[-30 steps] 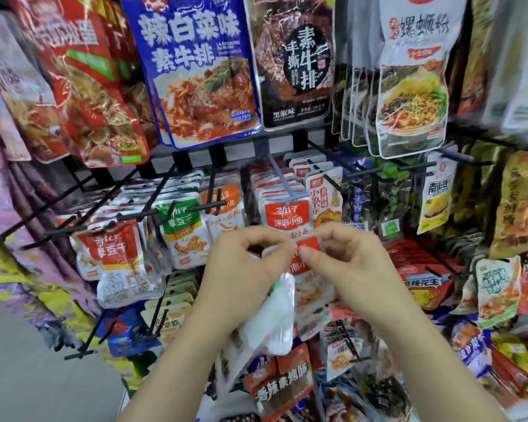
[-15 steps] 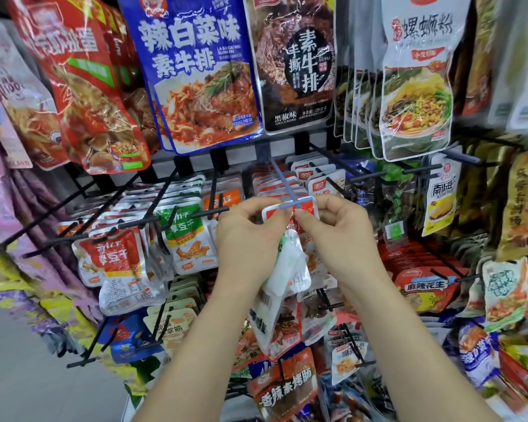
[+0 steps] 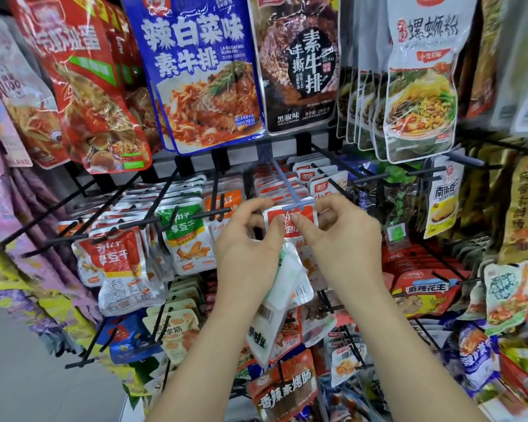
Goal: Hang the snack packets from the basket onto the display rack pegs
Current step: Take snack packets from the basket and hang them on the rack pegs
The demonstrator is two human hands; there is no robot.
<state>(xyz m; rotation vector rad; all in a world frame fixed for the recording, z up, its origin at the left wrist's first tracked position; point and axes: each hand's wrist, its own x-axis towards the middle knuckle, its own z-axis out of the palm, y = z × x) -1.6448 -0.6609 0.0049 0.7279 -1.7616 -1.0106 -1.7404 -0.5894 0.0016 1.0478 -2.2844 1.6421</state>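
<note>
Snack packet (image 3: 290,221) held by both hands at the tip of a peg (image 3: 282,185) on the display rack (image 3: 195,166)

Small and flat, the snack packet has a shiny silver edge and a red-orange top panel with white lettering; its lower part is hidden behind the hands. Its top edge sits right at the short crossbar that ends the pale blue peg, in front of a row of similar red-topped packets (image 3: 272,185) already hanging there. The left hand (image 3: 247,245) pinches the top left corner between thumb and forefinger, while a bunch of white packets (image 3: 287,281) hangs down from under its palm. The right hand (image 3: 342,239) pinches the top right corner the same way. Whether the peg has passed through the packet's hole cannot be told. Green-labelled packets (image 3: 185,236) hang on the next peg to the left.
</note>
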